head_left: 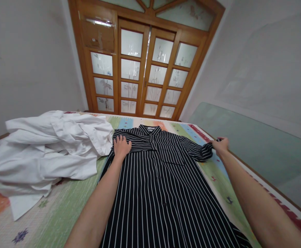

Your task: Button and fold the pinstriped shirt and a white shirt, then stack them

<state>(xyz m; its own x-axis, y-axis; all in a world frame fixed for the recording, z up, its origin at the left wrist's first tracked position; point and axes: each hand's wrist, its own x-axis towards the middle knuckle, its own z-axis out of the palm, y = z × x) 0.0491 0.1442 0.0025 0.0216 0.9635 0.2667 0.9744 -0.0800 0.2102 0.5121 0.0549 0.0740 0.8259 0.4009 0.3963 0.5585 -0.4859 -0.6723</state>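
Note:
A black shirt with white stripes (163,193) lies front side up, its collar pointing away from me. One sleeve, on the left, is folded inward across the chest. My left hand (121,147) rests flat on that folded sleeve near the shoulder, fingers spread. At the right, my right hand (220,144) is closed on the end of the other sleeve (203,151), which stretches out from the shoulder and is bunched near the fingers. The shirt's lower hem is out of view.
A crumpled heap of white cloth (54,148) lies left of the shirt. Beneath both is a colourful patterned cover (70,199). A pale green panel (253,137) leans along the right wall. Wooden doors with glass panes (142,69) stand beyond the far edge.

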